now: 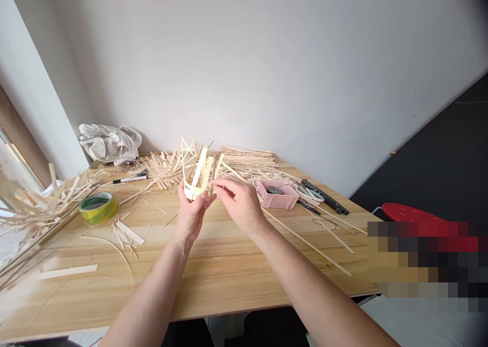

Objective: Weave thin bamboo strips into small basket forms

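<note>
A small, partly woven basket of pale bamboo strips point(193, 190) is held above the table, its upright strips sticking up unevenly. My left hand point(192, 210) is closed around its lower left side, with the thumb across the front. At the right side of the basket, my right hand point(236, 197) pinches a thin bamboo strip point(234, 172) between thumb and fingertips. The exact grip point is partly hidden by the fingers. A long strip runs from behind my right hand down across the table to the right.
On the wooden table point(221, 286), bamboo strips point(163, 169) lie heaped behind the basket. Green-yellow tape point(98, 208), a marker point(129, 179) and offcuts are to the left. A pink crate point(277, 198), scissors point(309, 194) and a black tool point(326, 197) are to the right. A white bag point(110, 143) stands by the wall.
</note>
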Available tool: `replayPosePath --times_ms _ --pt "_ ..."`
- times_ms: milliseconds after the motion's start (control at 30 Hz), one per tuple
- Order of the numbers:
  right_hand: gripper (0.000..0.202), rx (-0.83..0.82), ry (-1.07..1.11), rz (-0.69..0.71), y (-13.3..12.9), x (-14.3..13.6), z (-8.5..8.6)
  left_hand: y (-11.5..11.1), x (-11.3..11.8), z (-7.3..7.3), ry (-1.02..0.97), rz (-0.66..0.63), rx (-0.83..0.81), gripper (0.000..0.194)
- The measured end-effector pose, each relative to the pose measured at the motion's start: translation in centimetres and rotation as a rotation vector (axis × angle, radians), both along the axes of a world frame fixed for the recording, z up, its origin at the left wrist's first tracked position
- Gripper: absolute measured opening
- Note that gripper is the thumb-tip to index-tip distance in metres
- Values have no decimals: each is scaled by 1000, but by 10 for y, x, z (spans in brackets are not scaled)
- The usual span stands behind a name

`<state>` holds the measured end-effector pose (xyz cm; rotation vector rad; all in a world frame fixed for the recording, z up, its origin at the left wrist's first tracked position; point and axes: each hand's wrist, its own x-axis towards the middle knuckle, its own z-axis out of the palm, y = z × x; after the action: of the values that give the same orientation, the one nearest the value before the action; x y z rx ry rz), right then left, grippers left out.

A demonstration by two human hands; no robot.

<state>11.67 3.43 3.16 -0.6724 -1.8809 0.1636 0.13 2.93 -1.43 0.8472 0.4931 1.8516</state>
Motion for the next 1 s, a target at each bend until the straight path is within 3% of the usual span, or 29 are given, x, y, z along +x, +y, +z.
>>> replayPosePath --times_ms 233,400,567,1000 --pt "23 -103 31 4 1 -5 0 0 0 0 38 -4 -1 55" --pt "32 -399 302 99 2 -4 5 -1 1 -2 71 -11 -16 65" --pt "26 -596 308 133 1 -4 5 1 1 -6 114 78 -10 70" --pt "11 -681 368 305 0 -3 2 -1 2 -5 108 -53 -11 60"
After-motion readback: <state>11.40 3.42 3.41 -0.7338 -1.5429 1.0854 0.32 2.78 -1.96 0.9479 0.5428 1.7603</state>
